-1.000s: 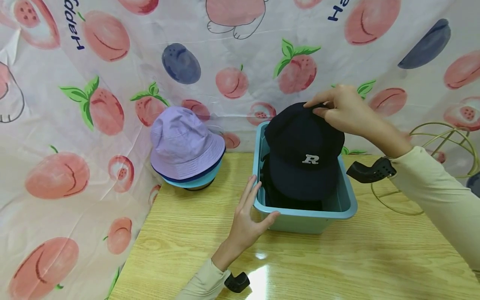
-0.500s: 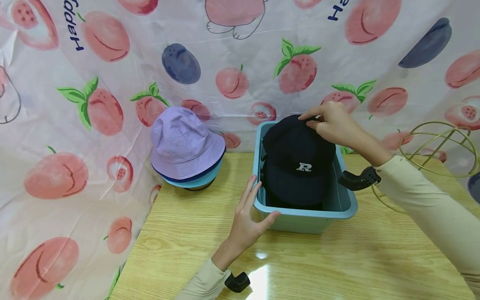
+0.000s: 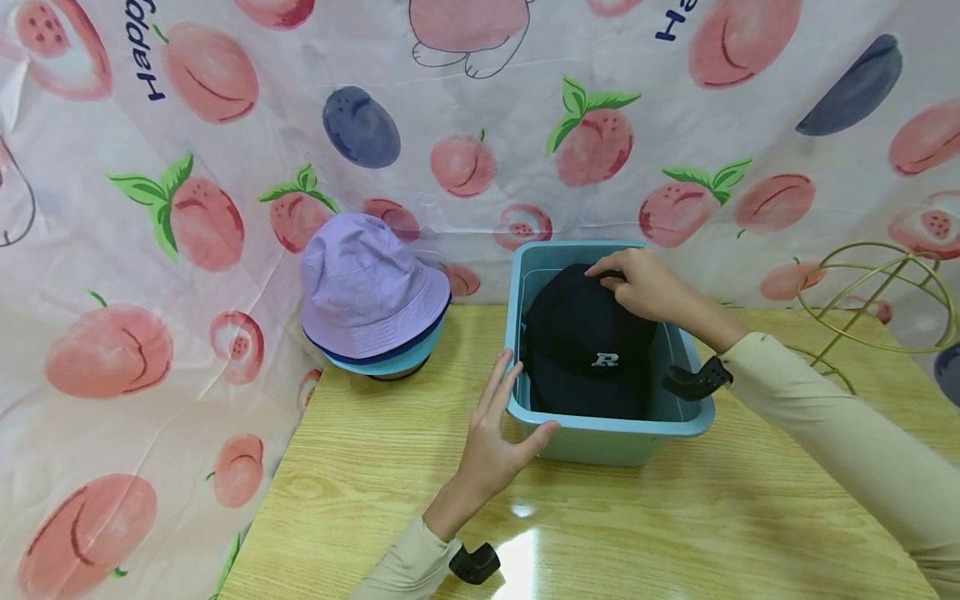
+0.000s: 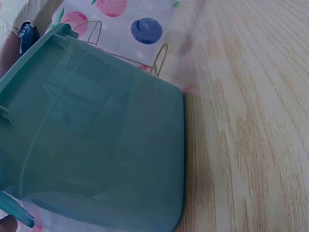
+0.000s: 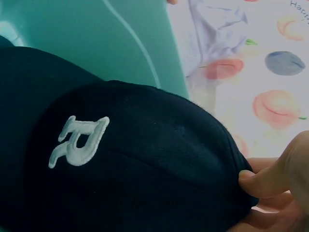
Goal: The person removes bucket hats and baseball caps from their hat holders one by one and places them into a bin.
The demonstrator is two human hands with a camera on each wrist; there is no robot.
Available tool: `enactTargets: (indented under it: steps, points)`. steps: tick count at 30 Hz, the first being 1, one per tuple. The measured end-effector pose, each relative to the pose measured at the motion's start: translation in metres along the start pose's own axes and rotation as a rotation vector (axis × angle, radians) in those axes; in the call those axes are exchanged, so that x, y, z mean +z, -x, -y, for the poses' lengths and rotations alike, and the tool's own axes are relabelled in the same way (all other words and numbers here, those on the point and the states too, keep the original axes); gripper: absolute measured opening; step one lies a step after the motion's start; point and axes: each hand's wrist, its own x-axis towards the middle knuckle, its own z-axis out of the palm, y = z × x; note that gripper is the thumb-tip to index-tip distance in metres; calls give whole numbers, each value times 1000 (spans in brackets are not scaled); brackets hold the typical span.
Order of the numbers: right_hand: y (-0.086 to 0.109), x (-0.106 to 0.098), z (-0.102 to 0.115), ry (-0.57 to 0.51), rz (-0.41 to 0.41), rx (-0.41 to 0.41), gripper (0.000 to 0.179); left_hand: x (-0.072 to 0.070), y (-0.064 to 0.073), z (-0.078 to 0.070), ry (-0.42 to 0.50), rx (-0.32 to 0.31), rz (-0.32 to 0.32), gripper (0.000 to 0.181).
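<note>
A black baseball cap [image 3: 592, 325] with a white letter R on its front lies inside the blue-green plastic bin [image 3: 611, 427], brim toward the near wall. My right hand [image 3: 637, 283] pinches the top of its crown between thumb and fingers, as the right wrist view also shows at the cap [image 5: 145, 130]. My left hand [image 3: 495, 442] has its fingers spread, fingertips on the bin's left rim and thumb by the near rim. In the left wrist view the outer wall of the bin [image 4: 106, 130] fills most of the picture.
Left of the bin, a lilac bucket hat [image 3: 367, 287] sits on top of a stack of other hats. A gold wire stand [image 3: 877, 292] is at the right. Behind the wooden table [image 3: 360, 500] hangs a fruit-patterned cloth [image 3: 480, 108].
My right hand has lowered the black cap deeper into the bin, moving down and slightly left. My left hand has stayed at the rim.
</note>
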Motion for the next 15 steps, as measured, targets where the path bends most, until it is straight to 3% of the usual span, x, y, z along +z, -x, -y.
enactTargets:
  steps: [10, 15]
  points:
    - [11, 3, 0, 11, 38, -61, 31, -12, -3, -2, -27, -26, 69, 77]
    - [22, -5, 1, 15, 41, -31, 33, -25, -8, -3, -26, -32, 131, 60]
